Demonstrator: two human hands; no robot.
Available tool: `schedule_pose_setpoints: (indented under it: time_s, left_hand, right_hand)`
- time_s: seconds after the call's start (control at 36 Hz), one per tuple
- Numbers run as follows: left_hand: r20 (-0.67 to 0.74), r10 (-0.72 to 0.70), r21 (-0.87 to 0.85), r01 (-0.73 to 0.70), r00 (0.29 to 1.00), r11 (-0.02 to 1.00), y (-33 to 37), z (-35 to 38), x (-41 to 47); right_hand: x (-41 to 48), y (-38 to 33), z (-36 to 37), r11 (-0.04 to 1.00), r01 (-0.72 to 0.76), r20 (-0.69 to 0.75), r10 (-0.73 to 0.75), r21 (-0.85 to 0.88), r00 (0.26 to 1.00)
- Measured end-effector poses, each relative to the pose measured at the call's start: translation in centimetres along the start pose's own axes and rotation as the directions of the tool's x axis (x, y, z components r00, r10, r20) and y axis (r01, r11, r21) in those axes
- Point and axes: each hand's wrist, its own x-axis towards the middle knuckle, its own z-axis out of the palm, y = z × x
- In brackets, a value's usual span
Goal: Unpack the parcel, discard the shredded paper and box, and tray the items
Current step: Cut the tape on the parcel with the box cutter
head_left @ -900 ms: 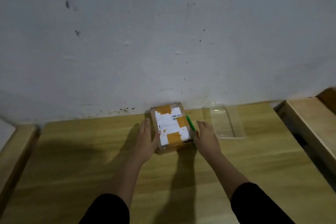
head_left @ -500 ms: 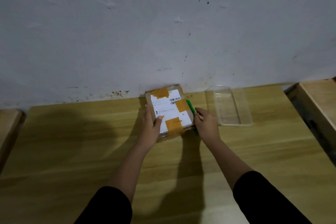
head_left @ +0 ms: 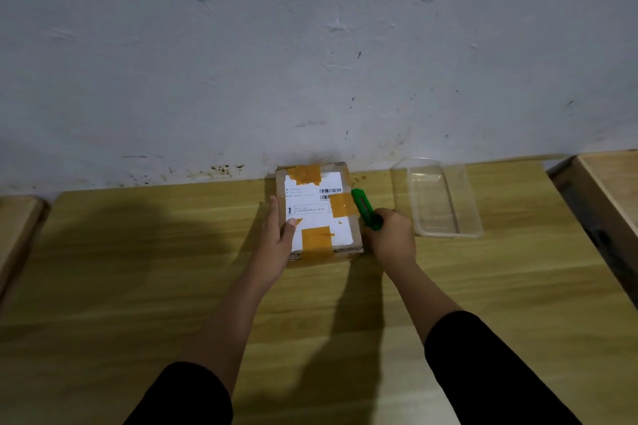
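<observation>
A small cardboard parcel [head_left: 317,214] with a white label and orange tape lies flat on the wooden table [head_left: 138,286], against the wall. My left hand [head_left: 278,238] rests along its left side, fingers straight, thumb on the top face. My right hand [head_left: 392,238] grips a green utility knife [head_left: 366,207] just right of the parcel, the knife's tip near the parcel's right edge. A clear plastic tray [head_left: 445,198] stands to the right of the parcel; nothing shows inside it.
A grey stained wall [head_left: 310,62] rises directly behind the table. Wooden furniture edges flank the table on the left [head_left: 17,235] and right [head_left: 607,190].
My right hand has closed round the green knife and lifted it beside the parcel. The left hand stays on the parcel's left side. The view has tilted down and closer.
</observation>
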Motion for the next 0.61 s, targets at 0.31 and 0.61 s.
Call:
schedule_pose_setpoints:
  time_s: [0.31, 0.61]
  left_hand:
    - [-0.018, -0.032, -0.027, 0.031, 0.999, 0.999, 0.7, 0.1, -0.4]
    - [-0.034, -0.055, -0.086, 0.052, 0.998, 0.995, 0.3, 0.1, 0.0]
  right_hand:
    - [-0.4, -5.1, -4.0, 0.945, 0.075, -0.082, -0.052, 0.317, 0.995]
    - [-1.7, -6.2, -2.1, 0.989, 0.082, 0.05, -0.089, 0.127, 0.995]
